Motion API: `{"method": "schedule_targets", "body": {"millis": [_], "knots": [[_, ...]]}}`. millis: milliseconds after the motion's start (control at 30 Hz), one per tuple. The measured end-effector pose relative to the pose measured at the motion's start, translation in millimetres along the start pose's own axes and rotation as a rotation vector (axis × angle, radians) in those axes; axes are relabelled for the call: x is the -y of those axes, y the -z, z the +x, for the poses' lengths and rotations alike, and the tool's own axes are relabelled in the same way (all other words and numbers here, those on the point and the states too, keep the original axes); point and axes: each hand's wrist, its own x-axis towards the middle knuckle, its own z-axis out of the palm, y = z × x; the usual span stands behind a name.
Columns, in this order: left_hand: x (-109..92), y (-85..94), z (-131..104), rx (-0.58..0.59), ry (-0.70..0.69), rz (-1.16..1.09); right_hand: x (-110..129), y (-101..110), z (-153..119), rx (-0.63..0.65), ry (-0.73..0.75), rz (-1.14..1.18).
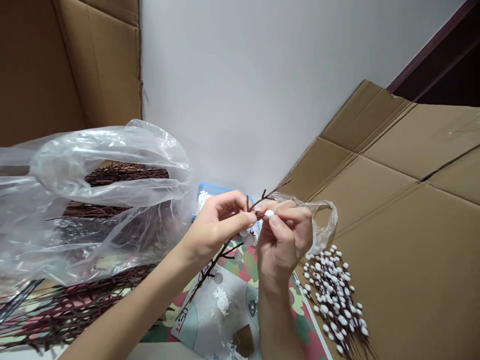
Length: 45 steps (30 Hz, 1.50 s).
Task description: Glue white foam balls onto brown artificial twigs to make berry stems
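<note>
My left hand (221, 220) pinches a dark brown artificial twig (210, 270) near its middle. The twig slants from the lower left up to the right, with short bare side stubs. In my right hand (285, 230), thumb and forefinger hold a small white oval bud (269, 213) at the tip of one side stub, close to my left fingertips. I cannot tell whether the bud is fixed on the stub. Below the hands lies a pale printed sheet (210, 315) with a smear of white paste (221, 301) and a brown block (243, 341).
A clear plastic bag (112, 145) with bundled brown twigs (127, 174) stands on the left, more bare twigs (75, 310) in front. Twigs with white buds (333, 285) lie right. A blue-edged pack (204, 192) of white bits sits behind my hands. Cardboard (405, 240) flanks the table.
</note>
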Motion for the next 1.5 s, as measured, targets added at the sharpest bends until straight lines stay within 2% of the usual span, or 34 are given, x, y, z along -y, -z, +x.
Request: {"method": "schedule_targets", "body": {"millis": [133,400,700,967,1233,1333,1433,1500], "knots": [[-2.1,1.3,-0.6,0.006,-0.017,-0.010,-0.8,1.4,0.5,0.030,0.024,0.031],[-3.9,-1.7,-1.7,0.002,-0.021,0.031,-0.4,-6.0,-2.2,-0.047,0.064,0.064],[-2.2,-3.8,-4.4,-0.027,-0.136,0.119,1.8,-13.6,-5.1,-0.132,0.064,0.003],[-4.2,-11.1,-7.2,-0.064,-0.160,0.176,3.2,-13.7,-5.0,-0.164,0.076,0.033],[-0.7,-11.4,-7.2,-0.078,-0.189,0.160,1.8,-14.5,-7.0,-0.135,0.118,0.027],[1.4,-7.5,-4.2,-0.071,-0.184,0.147,0.3,-7.2,-4.1,-0.090,0.122,-0.012],[0.3,2.1,0.0,-0.078,-0.171,0.105,-19.5,9.1,6.3,-0.019,0.049,-0.188],[-2.8,11.1,2.4,-0.115,-0.177,0.075,-48.0,19.6,15.4,0.117,-0.110,-0.486]]}}
